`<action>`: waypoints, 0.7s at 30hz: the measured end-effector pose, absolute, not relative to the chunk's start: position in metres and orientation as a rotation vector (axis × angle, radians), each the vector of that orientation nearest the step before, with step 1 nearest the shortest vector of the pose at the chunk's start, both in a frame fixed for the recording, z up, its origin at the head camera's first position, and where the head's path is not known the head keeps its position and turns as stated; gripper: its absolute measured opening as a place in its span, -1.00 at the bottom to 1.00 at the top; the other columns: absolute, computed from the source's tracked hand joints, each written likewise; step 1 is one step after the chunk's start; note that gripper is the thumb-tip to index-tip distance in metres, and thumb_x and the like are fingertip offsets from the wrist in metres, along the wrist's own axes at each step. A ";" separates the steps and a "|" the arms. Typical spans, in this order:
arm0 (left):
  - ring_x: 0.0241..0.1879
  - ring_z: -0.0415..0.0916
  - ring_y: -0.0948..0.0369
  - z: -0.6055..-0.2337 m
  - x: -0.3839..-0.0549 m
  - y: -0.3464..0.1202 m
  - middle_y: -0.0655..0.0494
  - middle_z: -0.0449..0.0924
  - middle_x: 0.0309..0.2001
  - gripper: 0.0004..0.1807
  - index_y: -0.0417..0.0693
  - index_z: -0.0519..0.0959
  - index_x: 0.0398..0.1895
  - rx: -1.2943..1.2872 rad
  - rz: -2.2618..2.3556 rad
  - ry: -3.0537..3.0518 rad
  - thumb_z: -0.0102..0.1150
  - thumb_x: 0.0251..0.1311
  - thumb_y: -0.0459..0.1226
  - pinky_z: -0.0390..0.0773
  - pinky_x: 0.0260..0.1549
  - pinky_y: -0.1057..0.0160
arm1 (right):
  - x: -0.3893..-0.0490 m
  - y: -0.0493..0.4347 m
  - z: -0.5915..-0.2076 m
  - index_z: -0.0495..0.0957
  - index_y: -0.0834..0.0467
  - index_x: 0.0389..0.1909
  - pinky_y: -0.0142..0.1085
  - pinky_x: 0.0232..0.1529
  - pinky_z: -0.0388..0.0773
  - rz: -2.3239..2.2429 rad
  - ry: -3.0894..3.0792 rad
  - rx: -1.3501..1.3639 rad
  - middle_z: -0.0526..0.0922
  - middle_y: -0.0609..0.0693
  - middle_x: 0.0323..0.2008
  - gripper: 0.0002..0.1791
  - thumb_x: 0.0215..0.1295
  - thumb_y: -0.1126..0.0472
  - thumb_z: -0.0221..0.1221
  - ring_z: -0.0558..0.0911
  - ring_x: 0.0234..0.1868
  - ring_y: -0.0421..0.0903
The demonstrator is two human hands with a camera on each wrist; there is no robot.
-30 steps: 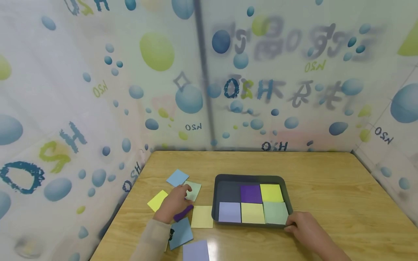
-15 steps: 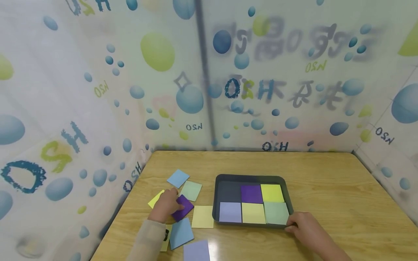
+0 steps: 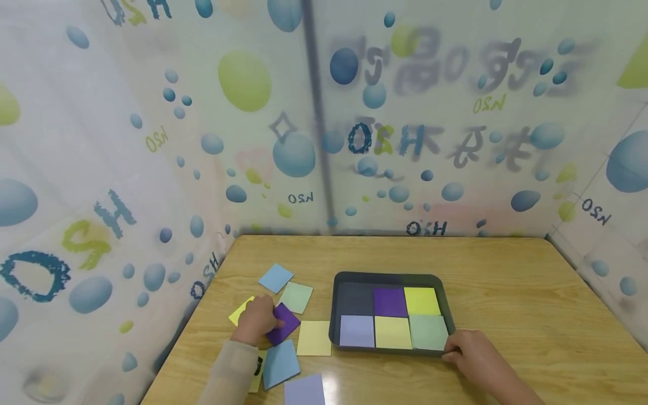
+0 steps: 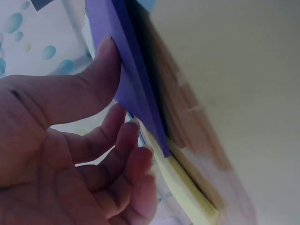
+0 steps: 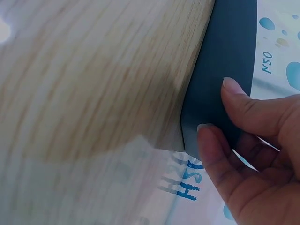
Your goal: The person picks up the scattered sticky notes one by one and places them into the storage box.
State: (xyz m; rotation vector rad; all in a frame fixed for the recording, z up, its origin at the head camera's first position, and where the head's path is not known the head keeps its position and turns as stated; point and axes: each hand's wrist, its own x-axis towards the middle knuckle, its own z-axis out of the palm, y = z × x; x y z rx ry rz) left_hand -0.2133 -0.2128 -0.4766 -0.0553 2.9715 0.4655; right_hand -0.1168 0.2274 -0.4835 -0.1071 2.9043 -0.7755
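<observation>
In the head view my left hand [image 3: 258, 320] is over the cards on the left, between a bright yellow square [image 3: 239, 311] and a purple square [image 3: 287, 326]. Its thumb [image 4: 107, 61] rests against the thick purple square in the left wrist view, while the other fingers are loosely curled beside its edge. A dark grey tray [image 3: 385, 351] lies to the right, and my right hand [image 3: 471, 354] pinches its near right corner. Coloured squares sit in it: purple [image 3: 390, 302] and yellow [image 3: 421, 301] behind, lavender [image 3: 356, 331], pale yellow [image 3: 392, 333] and pale green [image 3: 427, 332] in front; its back left spot shows bare.
Around my left hand lie a light blue square [image 3: 275, 278], a pale green square [image 3: 296, 297], a cream square [image 3: 314, 338], a blue square [image 3: 281, 364] and a lavender square [image 3: 305, 391]. A patterned wall [image 3: 385, 185] borders the wooden table [image 3: 496, 281].
My left hand has drawn back leftward from the pale green square. The purple square, seen as a narrow strip at first, now shows its broad face. My right hand has stayed at the tray corner.
</observation>
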 end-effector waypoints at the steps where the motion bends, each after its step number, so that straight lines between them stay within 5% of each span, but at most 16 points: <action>1: -0.28 0.52 0.00 -0.477 -0.213 -0.213 -0.09 0.57 -0.33 -0.60 -0.26 0.58 -0.29 -0.061 0.439 2.981 0.58 -0.01 -0.19 0.58 -0.37 0.03 | -0.117 0.227 -0.484 0.66 0.01 -0.57 -0.35 -0.38 0.49 -0.778 2.902 -0.105 0.61 -0.17 -0.54 -0.80 0.10 0.35 0.43 0.45 -0.45 -0.19; 7: -0.34 0.56 0.05 -0.475 -0.213 -0.212 -0.05 0.60 -0.34 -0.60 -0.20 0.49 -0.23 -0.054 0.465 2.970 0.53 0.05 -0.23 0.54 -0.40 0.07 | -0.116 0.228 -0.484 0.67 0.01 -0.58 -0.35 -0.38 0.48 -0.780 2.897 -0.099 0.61 -0.17 -0.54 -0.80 0.11 0.35 0.42 0.44 -0.45 -0.19; 13: -0.33 0.57 0.11 -0.473 -0.215 -0.213 -0.10 0.66 -0.24 -0.83 -0.22 0.51 -0.13 0.025 0.588 2.994 0.25 0.28 -0.37 0.56 -0.38 0.11 | -0.116 0.227 -0.484 0.67 0.01 -0.58 -0.36 -0.38 0.47 -0.784 2.901 -0.105 0.60 -0.18 -0.55 -0.79 0.10 0.35 0.42 0.44 -0.46 -0.19; 21: -0.39 0.54 0.18 -0.456 -0.217 -0.202 -0.01 0.67 -0.29 -0.95 -0.16 0.61 -0.26 0.102 0.644 3.048 0.17 0.34 -0.41 0.55 -0.45 0.19 | -0.115 0.227 -0.483 0.66 0.02 -0.59 -0.38 -0.40 0.44 -0.792 2.910 -0.109 0.59 -0.19 -0.56 -0.79 0.10 0.35 0.43 0.42 -0.46 -0.19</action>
